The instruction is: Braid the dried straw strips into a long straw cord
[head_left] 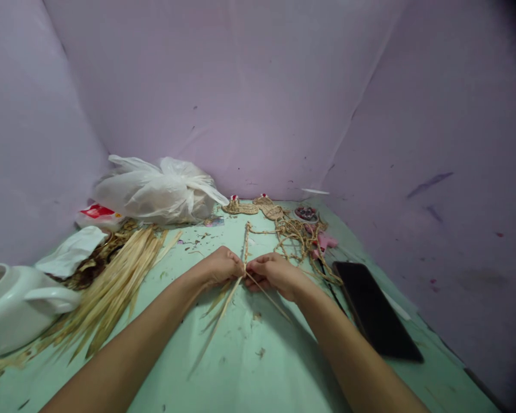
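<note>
Head view: left hand [222,267] and right hand [273,275] met fingertip to fingertip over the middle of the desk [249,367]. Both grips were closed, pinched on the straw strands [220,316] at the point where these joined the braided cord [246,236]. Cord lay directly ahead of the grips, long axis running away from the person toward the back wall, then bending right into a tangled cord heap [296,234]. Loose strand ends pointed the opposite way, fanning back toward the person between the forearms. Both hands were equally near the junction. Left of the left arm: straw bundle [116,281], white pot [12,310], white plastic bag [155,192]. Right of the right arm: dark phone [374,310], lying flat.
</note>
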A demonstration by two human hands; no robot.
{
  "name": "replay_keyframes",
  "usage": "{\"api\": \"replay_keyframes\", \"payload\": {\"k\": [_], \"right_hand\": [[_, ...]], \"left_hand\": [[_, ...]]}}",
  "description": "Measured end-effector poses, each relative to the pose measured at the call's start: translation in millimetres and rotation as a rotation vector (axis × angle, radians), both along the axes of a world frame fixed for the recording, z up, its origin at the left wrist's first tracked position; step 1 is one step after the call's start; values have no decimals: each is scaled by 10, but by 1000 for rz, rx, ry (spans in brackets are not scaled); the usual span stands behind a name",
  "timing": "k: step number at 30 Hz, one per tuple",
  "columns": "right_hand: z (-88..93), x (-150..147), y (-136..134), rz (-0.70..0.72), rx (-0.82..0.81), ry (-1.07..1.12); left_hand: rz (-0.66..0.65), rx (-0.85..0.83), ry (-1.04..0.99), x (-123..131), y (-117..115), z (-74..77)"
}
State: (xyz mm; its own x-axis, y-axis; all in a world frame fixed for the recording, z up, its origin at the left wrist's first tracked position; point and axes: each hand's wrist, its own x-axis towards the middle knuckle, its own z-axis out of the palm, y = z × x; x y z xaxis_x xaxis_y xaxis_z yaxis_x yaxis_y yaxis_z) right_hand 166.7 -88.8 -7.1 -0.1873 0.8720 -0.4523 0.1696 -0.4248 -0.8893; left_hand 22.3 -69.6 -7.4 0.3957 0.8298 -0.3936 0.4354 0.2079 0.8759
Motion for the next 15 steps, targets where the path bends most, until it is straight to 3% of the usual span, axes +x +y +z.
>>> {"api": "replay_keyframes", "payload": {"k": [6,10,15], "right_hand": [[-160,-111,-14,-79,129,-166],[-197,-75,5,-84,149,-174],[-194,-111,-32,-80,124,-70]], "left_hand": [[-43,73,38,-9,8,-39],[-90,197,328,-17,-24,94],[-29,319,615,129,-260,270]]}}
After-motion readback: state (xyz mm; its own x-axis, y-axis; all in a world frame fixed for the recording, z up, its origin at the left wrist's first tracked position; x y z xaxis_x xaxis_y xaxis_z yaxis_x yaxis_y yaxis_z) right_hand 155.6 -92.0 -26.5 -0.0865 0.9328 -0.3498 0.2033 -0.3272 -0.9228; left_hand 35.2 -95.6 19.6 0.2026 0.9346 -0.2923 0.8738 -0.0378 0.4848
